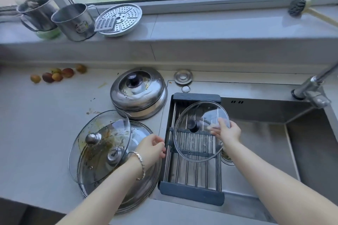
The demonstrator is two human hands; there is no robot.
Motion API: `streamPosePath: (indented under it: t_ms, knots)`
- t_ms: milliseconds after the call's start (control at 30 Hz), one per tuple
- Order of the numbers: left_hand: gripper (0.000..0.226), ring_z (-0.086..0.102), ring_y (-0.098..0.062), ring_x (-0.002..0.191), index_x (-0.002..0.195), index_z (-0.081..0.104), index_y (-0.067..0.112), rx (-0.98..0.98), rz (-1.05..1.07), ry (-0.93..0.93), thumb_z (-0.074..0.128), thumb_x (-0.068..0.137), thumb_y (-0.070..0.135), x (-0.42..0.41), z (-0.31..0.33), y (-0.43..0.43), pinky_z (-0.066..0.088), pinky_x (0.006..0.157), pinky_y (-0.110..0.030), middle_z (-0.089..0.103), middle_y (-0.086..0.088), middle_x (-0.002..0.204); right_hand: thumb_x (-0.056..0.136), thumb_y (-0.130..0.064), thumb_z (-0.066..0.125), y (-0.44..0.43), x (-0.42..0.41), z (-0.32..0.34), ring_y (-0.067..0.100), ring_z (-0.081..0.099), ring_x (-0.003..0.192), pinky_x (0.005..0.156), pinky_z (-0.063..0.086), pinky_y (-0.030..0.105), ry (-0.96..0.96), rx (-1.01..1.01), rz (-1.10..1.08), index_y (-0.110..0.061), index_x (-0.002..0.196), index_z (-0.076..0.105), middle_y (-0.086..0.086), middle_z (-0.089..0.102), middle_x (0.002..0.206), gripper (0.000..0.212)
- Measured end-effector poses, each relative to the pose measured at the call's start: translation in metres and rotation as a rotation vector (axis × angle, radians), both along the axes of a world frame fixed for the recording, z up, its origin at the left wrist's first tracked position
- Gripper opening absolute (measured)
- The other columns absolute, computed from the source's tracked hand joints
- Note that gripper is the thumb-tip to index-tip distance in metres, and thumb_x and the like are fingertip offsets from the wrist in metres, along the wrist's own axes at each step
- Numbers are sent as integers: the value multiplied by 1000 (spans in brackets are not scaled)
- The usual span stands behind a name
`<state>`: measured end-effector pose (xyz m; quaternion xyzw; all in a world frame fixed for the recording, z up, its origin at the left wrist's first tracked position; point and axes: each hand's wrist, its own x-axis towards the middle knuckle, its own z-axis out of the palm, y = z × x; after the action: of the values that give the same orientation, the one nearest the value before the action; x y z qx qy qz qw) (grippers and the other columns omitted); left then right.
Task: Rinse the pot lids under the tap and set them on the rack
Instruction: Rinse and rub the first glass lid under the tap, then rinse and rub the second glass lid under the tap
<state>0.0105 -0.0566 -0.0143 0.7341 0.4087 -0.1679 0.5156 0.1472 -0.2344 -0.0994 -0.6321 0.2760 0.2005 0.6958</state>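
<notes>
My right hand (227,131) grips the right rim of a clean glass lid with a black knob (197,144), held tilted over the black-framed drying rack (192,193) that spans the sink's left end. My left hand (152,147) hovers with fingers apart over the edge of a large glass lid (142,186) lying on the counter, and holds nothing. A dirty glass lid with a metal knob (95,142) leans on top of that large lid. Behind them stands a domed steel lid with a black knob (139,89). The tap (312,87) is at the far right.
The steel sink basin (274,142) lies right of the rack, its drain partly hidden by my right arm. Small fruits (54,75) lie on the counter at the left. On the window ledge stand two steel pots (73,22), a steamer plate (122,20) and a brush (298,7).
</notes>
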Motion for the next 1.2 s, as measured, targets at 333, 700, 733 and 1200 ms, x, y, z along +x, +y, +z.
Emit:
streamPosePath:
  t_ms: [333,700,733,1200]
  knots:
    - [15,59,-11,64,84,52,17,-66,-4,12,44,92,9,4,-13,6,45,57,-21,62,-3,81,96,-35,43,-8,5,-30,41,46,119,96,37,41,57,-697,448,-2,139,26,25,36,138,56]
    - [16,60,-11,65,82,53,17,-60,-24,8,45,92,10,2,-17,4,46,59,-22,63,-2,80,92,-44,48,-20,11,-25,39,35,123,99,35,40,22,-1084,810,-4,141,28,23,30,134,66]
    - [15,62,-12,67,82,54,18,-39,-41,11,45,92,11,0,-18,7,48,62,-26,64,-2,81,92,-38,50,-15,13,-15,37,33,122,99,36,40,-36,-1125,852,-4,138,29,21,29,133,61]
    - [38,38,-36,125,130,42,19,855,-269,542,33,95,32,-40,-26,162,38,99,-40,38,-17,136,94,-17,46,78,-44,76,-3,53,78,73,44,14,-621,-490,1278,-21,105,66,-13,60,90,23]
